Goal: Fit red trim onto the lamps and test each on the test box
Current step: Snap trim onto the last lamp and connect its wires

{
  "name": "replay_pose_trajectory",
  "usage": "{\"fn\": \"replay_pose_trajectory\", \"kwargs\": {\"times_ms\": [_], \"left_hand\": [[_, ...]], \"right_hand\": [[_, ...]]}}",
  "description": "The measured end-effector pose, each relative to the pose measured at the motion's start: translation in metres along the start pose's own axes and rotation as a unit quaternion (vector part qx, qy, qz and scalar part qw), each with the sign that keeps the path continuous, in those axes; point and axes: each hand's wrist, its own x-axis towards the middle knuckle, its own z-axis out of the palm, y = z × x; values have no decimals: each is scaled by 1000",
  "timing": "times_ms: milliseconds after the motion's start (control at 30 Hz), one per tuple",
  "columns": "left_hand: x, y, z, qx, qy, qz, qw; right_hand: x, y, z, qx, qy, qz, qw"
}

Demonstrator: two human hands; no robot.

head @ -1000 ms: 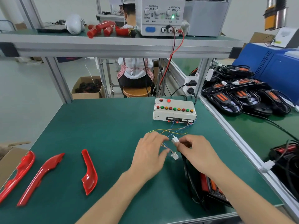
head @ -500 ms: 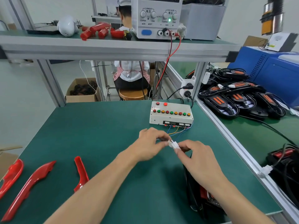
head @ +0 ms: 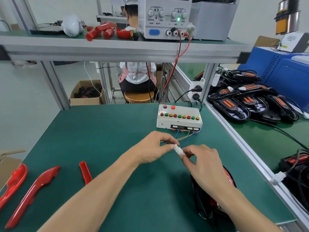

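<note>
Two bare forearms, no sleeves in sight up to the frame edge. Left hand point(head: 153, 149) and right hand point(head: 205, 166) ungloved. No rings, watch or wristband visible on either wrist.

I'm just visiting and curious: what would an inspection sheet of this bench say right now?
Surface: green bench mat.
Job's things: test box at the back right of the mat, one top red lamp lit; three red trim pieces at front left; black lamp under the right forearm.
Clutter: nothing seen on the mat.
Hands: left hand and right hand both pinch the white connector between them.
Cables: coloured wires run from the test box to the connector; red lead drops from the power supply.
Surroundings: stacked black lamps on the right bench; red parts on the shelf; a seated person beyond.
</note>
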Motion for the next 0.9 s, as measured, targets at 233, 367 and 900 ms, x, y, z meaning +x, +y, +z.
{"fn": "replay_pose_trajectory", "kwargs": {"times_ms": [233,367,900], "left_hand": [[-3,1,-2,166,-20,73,983],[3,9,-8,287,-31,177,941],[19,16,-29,411,-143,255,863]], "right_hand": [[3,3,1,-35,-15,-3,999],[4,1,3,-68,-36,-19,997],[2,4,6,-59,-37,-57,996]]}}
